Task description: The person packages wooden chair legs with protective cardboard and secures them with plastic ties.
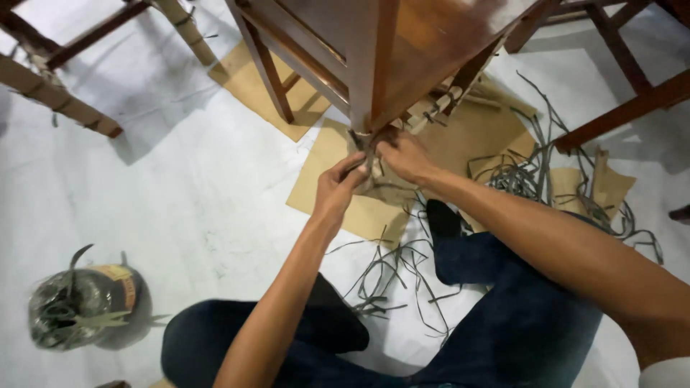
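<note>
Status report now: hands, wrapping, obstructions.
Left hand and right hand both pinching brown paper wrapping at wooden table leg. Cut strap scraps litter floor by the knees.

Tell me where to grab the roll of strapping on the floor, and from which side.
Take the roll around its round outer wall, coming down from above, a hedged call. It lies on the white floor with open space all round and loose strap ends sticking up, so those ends would not lift it. Both the left hand and right hand are busy at the table leg.
</note>
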